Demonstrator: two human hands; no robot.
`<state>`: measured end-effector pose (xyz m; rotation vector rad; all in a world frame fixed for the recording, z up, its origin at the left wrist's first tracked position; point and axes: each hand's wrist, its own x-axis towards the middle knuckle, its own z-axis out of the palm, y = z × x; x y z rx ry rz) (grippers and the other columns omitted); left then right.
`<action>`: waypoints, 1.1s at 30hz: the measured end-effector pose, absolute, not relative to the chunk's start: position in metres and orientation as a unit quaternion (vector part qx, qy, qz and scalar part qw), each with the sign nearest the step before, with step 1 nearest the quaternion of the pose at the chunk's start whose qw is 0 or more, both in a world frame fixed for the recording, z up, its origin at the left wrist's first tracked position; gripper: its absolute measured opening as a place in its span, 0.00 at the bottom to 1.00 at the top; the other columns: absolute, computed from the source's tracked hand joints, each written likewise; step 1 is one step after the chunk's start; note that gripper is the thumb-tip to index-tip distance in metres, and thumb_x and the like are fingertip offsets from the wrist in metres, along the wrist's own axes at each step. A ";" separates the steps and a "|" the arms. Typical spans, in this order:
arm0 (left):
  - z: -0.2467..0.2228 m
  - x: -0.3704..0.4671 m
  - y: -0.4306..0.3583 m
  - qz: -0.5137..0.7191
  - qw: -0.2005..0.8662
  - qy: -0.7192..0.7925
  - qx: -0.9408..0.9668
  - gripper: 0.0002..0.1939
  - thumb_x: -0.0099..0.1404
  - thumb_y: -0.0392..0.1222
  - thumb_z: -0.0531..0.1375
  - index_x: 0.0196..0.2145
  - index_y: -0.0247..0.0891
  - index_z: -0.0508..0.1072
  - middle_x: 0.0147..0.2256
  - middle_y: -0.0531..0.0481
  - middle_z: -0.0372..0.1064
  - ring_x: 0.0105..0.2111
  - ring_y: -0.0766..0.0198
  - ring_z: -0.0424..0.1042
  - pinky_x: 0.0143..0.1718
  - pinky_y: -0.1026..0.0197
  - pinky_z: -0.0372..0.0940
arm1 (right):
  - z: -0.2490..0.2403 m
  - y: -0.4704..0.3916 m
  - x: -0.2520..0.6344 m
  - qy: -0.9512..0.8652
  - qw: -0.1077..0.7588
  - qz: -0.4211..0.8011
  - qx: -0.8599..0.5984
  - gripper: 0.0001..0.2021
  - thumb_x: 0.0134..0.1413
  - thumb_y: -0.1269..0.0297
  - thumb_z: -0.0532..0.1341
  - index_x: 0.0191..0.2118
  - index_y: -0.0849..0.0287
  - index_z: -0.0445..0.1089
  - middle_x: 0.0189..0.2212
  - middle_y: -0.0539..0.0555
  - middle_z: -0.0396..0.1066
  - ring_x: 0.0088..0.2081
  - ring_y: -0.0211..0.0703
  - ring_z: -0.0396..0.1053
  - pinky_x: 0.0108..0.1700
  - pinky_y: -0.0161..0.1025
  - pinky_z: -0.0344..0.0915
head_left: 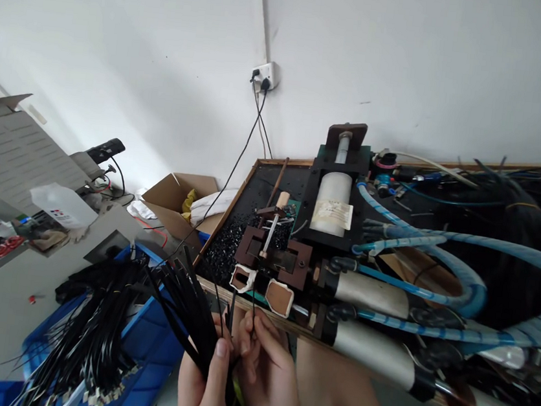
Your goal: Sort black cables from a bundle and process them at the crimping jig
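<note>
A bundle of flat black cables is gripped in my left hand, its ends fanned up and to the left. My right hand, close beside it, pinches a single thin black cable between thumb and fingers, with its tip pointing up toward the machine. Just beyond my fingertips is a pneumatic press with brown jaws and two pads edged in white, the right pad having a brown face. The lower ends of the cables are hidden behind my hands.
Left of my hands, a blue crate holds many black cables with metal connectors. Black offcuts cover the wood-edged bench. Air cylinders and blue hoses extend right. A cardboard box stands by the wall.
</note>
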<state>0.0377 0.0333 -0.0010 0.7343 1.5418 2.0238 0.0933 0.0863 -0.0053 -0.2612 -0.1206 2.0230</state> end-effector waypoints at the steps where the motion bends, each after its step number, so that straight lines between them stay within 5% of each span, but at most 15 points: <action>1: 0.000 0.039 0.034 0.750 0.253 0.554 0.258 0.19 0.64 0.58 0.77 0.45 0.43 0.87 0.37 0.50 0.85 0.39 0.56 0.86 0.42 0.64 0.79 | -0.005 0.086 0.094 -0.047 0.521 0.846 -0.107 0.13 0.52 0.59 0.81 0.27 0.58 0.79 0.20 0.47 0.72 0.20 0.32 0.61 0.27 0.31 0.67; 10: 0.007 0.042 0.037 0.760 0.263 0.550 0.227 0.22 0.58 0.59 0.80 0.40 0.40 0.88 0.35 0.47 0.84 0.38 0.55 0.85 0.40 0.65 0.80 | -0.006 0.086 0.092 -0.024 0.516 0.849 -0.110 0.15 0.48 0.59 0.83 0.27 0.56 0.78 0.22 0.47 0.73 0.24 0.36 0.67 0.35 0.34 0.72; 22: 0.009 0.039 0.035 0.745 0.279 0.559 0.235 0.21 0.61 0.59 0.78 0.40 0.40 0.85 0.34 0.48 0.81 0.36 0.56 0.81 0.40 0.64 0.77 | -0.007 0.084 0.090 -0.035 0.523 0.838 -0.151 0.19 0.42 0.57 0.86 0.26 0.56 0.76 0.22 0.46 0.73 0.25 0.36 0.68 0.32 0.32 0.71; 28: 0.007 0.031 0.027 0.750 0.264 0.526 0.302 0.20 0.68 0.56 0.73 0.27 0.39 0.80 0.33 0.48 0.75 0.36 0.58 0.74 0.39 0.62 0.72 | -0.013 0.077 0.088 -0.206 0.563 0.758 -0.256 0.23 0.51 0.45 0.81 0.28 0.56 0.75 0.23 0.47 0.70 0.25 0.38 0.67 0.28 0.33 0.65; 33: 0.005 0.025 0.019 0.759 0.292 0.439 0.381 0.20 0.76 0.51 0.64 0.26 0.42 0.77 0.26 0.50 0.69 0.30 0.57 0.68 0.36 0.57 0.66 | -0.018 0.073 0.093 -0.385 0.598 0.613 -0.343 0.21 0.58 0.42 0.75 0.28 0.55 0.78 0.22 0.48 0.68 0.25 0.41 0.64 0.28 0.36 0.64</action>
